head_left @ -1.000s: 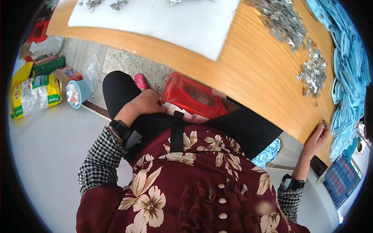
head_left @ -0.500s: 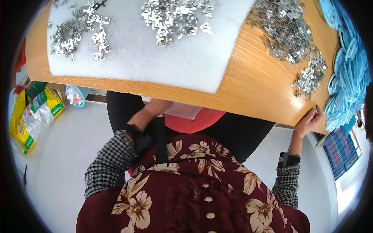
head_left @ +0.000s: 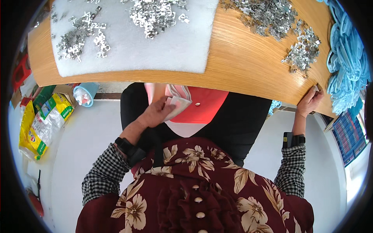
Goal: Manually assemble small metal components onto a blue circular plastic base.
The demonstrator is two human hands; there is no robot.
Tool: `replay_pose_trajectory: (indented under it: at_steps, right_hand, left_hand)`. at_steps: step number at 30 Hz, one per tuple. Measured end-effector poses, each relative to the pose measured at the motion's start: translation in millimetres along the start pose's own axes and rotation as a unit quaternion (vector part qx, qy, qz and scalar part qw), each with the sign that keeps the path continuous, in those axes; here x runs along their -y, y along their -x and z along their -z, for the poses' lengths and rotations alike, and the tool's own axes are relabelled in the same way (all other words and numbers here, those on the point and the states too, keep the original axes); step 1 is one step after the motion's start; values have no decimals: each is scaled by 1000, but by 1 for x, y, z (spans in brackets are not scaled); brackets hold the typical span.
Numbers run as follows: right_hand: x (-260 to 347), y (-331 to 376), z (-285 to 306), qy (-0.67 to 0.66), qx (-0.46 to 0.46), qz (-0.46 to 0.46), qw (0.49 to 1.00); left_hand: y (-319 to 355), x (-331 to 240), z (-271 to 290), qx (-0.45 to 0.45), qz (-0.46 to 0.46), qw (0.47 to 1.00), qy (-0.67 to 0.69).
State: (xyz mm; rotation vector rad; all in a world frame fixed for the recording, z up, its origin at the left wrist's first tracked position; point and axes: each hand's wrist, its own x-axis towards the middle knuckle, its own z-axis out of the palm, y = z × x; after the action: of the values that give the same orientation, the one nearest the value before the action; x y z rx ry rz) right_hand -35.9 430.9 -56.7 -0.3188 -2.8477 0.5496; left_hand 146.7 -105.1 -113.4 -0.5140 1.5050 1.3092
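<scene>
My left hand (head_left: 156, 113) is closed on a folded bundle of thin, pale pinkish sheets (head_left: 180, 105), which looks like plastic bags. It holds them just below the front edge of the wooden table (head_left: 248, 73), over a red stool seat (head_left: 206, 104) between my knees. Part of the bundle is hidden under the tabletop. At the table's right front edge, my right hand (head_left: 309, 101) grips the edge with bent fingers; a small dark patch shows beside its fingertips. Silvery stamped metal parts (head_left: 153, 17) lie on a white foam sheet (head_left: 155, 54).
More metal parts (head_left: 305, 48) are heaped on the bare wood at the right. Light-blue plastic pieces (head_left: 344, 58) pile up along the right edge. Left of my legs stand a light-blue basket (head_left: 90, 93) and a yellow-and-green plastic bag (head_left: 35, 134). A blue panel (head_left: 347, 136) sits at far right.
My left hand has come out from beneath the table edge, bringing the folded sheets into sight. My right hand stays at the table's edge. The whole view has shifted a little.
</scene>
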Motion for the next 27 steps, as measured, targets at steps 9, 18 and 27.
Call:
replay_pose_trajectory:
  at_steps: [9, 18, 27]
  right_hand:
    - [8, -1, -2, 16, 3, 15, 1000]
    - [11, 2, 0, -9, 7, -7, 1000]
    - [13, 1, -1, -24, 10, -7, 1000]
  left_hand:
    - [-41, 44, -66, 257, -174, 947, -80]
    - [-75, 8, -51, -86, -137, 900, -404]
    - [-122, 48, -50, -191, -313, 861, -352]
